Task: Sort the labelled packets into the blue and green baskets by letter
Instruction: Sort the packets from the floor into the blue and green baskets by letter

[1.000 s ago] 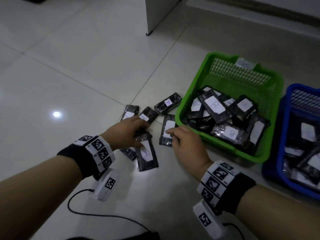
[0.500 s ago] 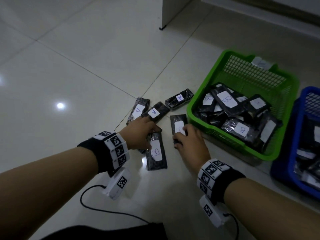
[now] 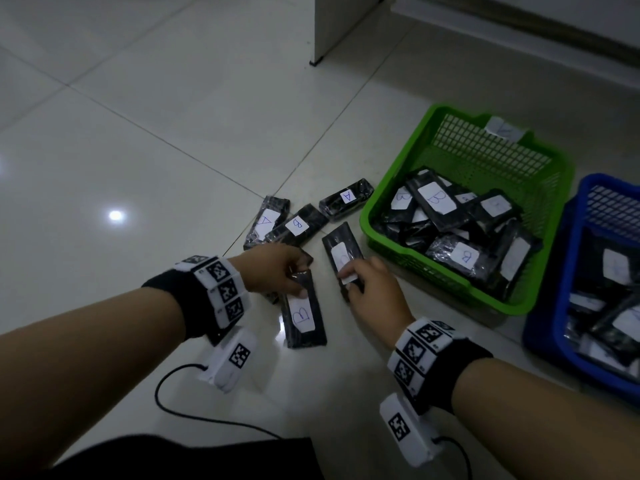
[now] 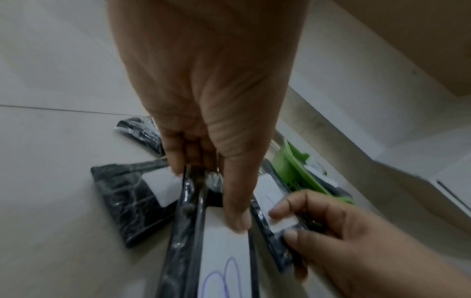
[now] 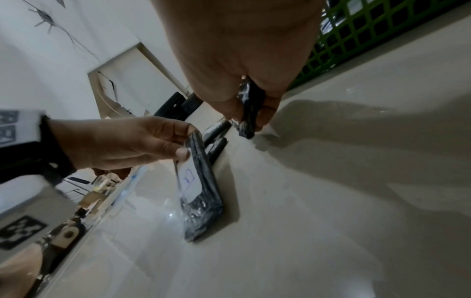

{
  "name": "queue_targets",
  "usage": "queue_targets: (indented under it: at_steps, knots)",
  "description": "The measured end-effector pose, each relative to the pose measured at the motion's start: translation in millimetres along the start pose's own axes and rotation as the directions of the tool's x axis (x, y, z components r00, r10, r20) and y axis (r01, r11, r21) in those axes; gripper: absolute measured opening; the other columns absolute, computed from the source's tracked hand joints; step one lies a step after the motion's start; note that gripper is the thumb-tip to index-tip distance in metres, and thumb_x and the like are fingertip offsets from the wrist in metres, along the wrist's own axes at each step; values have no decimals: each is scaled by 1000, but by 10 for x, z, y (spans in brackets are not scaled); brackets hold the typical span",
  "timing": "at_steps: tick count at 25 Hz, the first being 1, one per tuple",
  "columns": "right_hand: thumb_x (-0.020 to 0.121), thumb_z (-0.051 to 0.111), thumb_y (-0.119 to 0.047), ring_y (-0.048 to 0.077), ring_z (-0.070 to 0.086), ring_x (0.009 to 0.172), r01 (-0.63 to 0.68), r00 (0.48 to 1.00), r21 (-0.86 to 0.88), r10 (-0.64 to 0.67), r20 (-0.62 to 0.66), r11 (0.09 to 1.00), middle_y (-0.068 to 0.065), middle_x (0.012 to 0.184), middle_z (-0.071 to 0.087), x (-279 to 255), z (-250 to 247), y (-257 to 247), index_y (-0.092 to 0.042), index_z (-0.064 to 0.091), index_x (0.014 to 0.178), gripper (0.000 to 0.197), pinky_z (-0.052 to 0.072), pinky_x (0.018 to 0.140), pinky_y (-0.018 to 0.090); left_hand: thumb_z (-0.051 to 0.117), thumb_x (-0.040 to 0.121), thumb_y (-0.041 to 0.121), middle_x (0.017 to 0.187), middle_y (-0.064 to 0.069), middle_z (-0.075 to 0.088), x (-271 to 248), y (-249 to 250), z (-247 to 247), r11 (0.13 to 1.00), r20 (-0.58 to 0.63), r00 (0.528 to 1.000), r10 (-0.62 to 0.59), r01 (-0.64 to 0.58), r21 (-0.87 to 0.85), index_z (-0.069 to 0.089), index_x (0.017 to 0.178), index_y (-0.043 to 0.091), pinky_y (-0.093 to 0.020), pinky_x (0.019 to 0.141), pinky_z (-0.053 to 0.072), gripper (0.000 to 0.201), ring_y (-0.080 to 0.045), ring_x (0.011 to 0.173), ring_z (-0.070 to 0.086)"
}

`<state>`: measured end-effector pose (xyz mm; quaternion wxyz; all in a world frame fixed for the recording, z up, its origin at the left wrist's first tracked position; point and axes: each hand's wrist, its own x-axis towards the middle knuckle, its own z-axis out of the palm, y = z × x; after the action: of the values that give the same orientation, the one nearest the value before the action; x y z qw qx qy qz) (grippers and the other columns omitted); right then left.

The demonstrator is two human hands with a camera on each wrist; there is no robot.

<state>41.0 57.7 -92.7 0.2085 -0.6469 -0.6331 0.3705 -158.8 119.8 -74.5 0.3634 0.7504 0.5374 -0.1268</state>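
Black wristbands (image 3: pixel 173 299); white tag-marked blocks (image 3: pixel 221 289); white wrist cameras (image 3: pixel 232 362); black cables (image 3: pixel 194 410).

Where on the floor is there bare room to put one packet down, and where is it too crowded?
Bare tile lies left of the packet cluster, around the light reflection, and beyond it toward the white cabinet. Crowded: between both hands and the green basket, where packets overlap. The green basket and blue basket nearly touch.

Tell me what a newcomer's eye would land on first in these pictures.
Two hands meet at mid-floor, each gripping a black packet: the left hand holds one labelled B, the right hand another beside it, letter unclear. To the right stands the bright green basket, heaped with B packets, and the blue basket at the frame's edge.
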Motion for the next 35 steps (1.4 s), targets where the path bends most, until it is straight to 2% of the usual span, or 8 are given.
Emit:
queue_targets:
  at_steps: [8,12,14,17,22,27,31,35]
  knots:
    - [84,55,6,2,46,81,96,928,223,-6,-372,970,3,103,47,56,-735,-254,-15,46,91,24,37,62,-6,71,80,12,84,-6,69,71,454,-549,621,-147,989,-2,-114,-775,54,110,12,-40,69,60,34,-25,76,70]
    - [83,61,-5,12,55,85,-35,817,264,180,-548,964,5,113,50,305,-1248,124,-20,47,98,26,44,69,2,60,89,6,76,-5,64,327,985,-611,421,-333,943,-11,-298,-857,48,105,14,-31,57,57,22,-18,65,62]
    - [85,62,-11,20,64,86,-116,795,348,297,-529,930,3,114,56,372,-1433,345,-22,53,103,23,55,69,23,57,90,4,83,-7,59,480,1195,-506,389,-383,922,-55,-333,-859,52,98,11,-25,56,58,12,-19,71,59]
    - [88,62,-13,21,68,85,-226,810,327,364,-460,918,4,117,63,379,-1601,540,-19,57,115,28,56,73,32,69,82,15,91,2,64,685,1338,-269,589,-447,887,-113,-303,-749,57,106,16,-22,70,57,27,-17,82,64]
    - [92,57,-16,24,43,129,-305,883,-27,272,-382,952,7,142,42,262,-1624,486,-21,53,133,41,35,106,29,74,74,29,115,2,54,679,1344,35,928,-635,762,127,-317,-195,53,114,25,-26,88,37,45,-17,107,48]
    - [92,54,-23,26,13,142,-339,901,-203,255,-351,919,6,158,17,163,-1527,329,-27,51,136,45,19,117,36,73,76,31,124,-5,47,636,1212,94,952,-646,749,145,-283,-115,67,103,23,-37,105,33,29,-26,120,40]
    - [88,54,-21,24,20,140,-159,937,-298,48,-346,941,4,152,32,210,-1318,150,-29,59,127,40,21,117,46,70,79,22,106,4,48,546,945,-45,924,-645,746,164,-345,-164,70,90,26,-31,99,38,12,-19,109,46]
    - [86,56,-24,22,21,139,54,978,-335,-116,-170,941,2,145,42,388,-898,-173,-28,60,123,38,21,117,42,65,82,20,97,0,55,400,386,-189,976,-669,743,-15,-136,-172,68,96,21,-32,87,43,15,-24,97,54]
